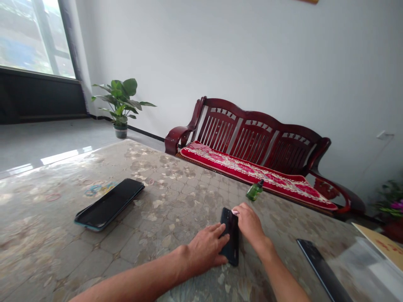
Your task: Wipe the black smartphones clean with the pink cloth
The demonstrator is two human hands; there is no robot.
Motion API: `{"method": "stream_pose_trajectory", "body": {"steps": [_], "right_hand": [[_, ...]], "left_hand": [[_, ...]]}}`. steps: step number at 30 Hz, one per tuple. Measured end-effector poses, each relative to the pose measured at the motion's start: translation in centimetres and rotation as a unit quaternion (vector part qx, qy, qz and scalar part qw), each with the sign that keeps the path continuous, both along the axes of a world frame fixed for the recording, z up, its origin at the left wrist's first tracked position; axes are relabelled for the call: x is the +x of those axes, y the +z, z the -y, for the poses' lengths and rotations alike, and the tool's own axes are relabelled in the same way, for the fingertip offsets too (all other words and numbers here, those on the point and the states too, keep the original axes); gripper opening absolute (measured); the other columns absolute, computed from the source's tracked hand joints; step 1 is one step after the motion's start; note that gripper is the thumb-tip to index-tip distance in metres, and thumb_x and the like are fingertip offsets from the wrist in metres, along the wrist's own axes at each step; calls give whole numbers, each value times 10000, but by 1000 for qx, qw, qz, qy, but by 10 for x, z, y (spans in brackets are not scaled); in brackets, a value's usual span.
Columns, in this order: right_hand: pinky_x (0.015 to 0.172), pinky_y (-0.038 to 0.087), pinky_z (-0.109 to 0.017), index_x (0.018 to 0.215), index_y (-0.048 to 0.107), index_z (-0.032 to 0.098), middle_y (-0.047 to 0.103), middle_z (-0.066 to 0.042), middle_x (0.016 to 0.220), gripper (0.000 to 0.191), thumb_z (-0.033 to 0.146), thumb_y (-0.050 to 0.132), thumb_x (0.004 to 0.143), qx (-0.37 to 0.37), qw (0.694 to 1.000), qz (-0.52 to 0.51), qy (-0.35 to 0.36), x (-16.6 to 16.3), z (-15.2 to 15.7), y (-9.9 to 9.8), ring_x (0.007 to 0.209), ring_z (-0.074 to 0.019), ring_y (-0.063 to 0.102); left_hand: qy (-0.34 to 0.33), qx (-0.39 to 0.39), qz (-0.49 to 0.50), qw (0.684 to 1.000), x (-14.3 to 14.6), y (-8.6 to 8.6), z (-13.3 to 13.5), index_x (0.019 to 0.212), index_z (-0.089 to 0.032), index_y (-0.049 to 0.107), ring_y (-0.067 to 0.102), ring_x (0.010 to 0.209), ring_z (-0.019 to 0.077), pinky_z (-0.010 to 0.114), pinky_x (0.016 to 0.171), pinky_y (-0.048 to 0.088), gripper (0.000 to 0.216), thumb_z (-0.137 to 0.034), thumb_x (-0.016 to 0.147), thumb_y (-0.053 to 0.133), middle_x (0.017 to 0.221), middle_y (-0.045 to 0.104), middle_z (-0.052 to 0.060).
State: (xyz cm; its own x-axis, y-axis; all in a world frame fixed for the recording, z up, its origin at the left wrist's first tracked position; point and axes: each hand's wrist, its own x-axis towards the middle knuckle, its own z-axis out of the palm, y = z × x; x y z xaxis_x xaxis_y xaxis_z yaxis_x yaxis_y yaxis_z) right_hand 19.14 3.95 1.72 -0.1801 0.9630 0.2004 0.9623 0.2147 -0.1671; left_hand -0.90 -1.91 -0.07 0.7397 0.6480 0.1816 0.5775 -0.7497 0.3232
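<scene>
A small dark phone (231, 247) lies flat on the patterned table (176, 197). My left hand (206, 247) rests on the phone's left side, fingers stretched flat across it. Over the phone's top end, my right hand (250, 222) presses a small white pad (235, 212) against it with closed fingertips. A small green bottle (255, 190) stands just beyond the hands near the table's far edge.
A larger black phone (110, 204) lies face up to the left, with several coloured rubber bands (94, 191) beyond it. Another dark slab (323, 268) lies at the right. A red wooden bench (252, 155) and a potted plant (121, 105) stand behind.
</scene>
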Motion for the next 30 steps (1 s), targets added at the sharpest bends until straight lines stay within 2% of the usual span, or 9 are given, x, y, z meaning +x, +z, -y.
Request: {"method": "stream_pose_trajectory", "body": {"steps": [10, 17, 25, 30], "right_hand": [[818, 376, -234, 863, 698, 215, 644, -43, 935, 318, 72, 416, 894, -18, 996, 25, 84, -32, -19, 10, 949, -174, 548], [787, 373, -246, 849, 682, 222, 626, -33, 939, 286, 77, 440, 894, -31, 986, 69, 148, -37, 8, 17, 933, -171, 531], [826, 394, -237, 899, 707, 222, 630, -45, 924, 326, 71, 419, 888, -20, 994, 20, 109, -34, 11, 15, 936, -168, 555], [811, 411, -218, 899, 719, 236, 626, -28, 913, 336, 84, 421, 874, -37, 990, -33, 132, -18, 25, 7, 910, -149, 578]], "left_hand": [[-1, -6, 19, 1000, 2, -11, -4, 1317, -126, 549, 467, 1308, 328, 391, 1109, 373, 628, -445, 808, 733, 1406, 497, 187], [6, -12, 26, 1000, 4, -11, -2, 1278, -146, 568, 476, 1296, 326, 405, 1098, 387, 580, -432, 804, 737, 1376, 524, 171], [8, -5, 19, 1000, 4, -12, -2, 1268, -140, 566, 495, 1275, 328, 406, 1076, 410, 568, -436, 811, 729, 1372, 525, 176], [3, -1, 27, 1000, 5, -10, -3, 1244, -165, 567, 497, 1269, 316, 409, 1083, 403, 545, -429, 800, 742, 1369, 528, 153]]}}
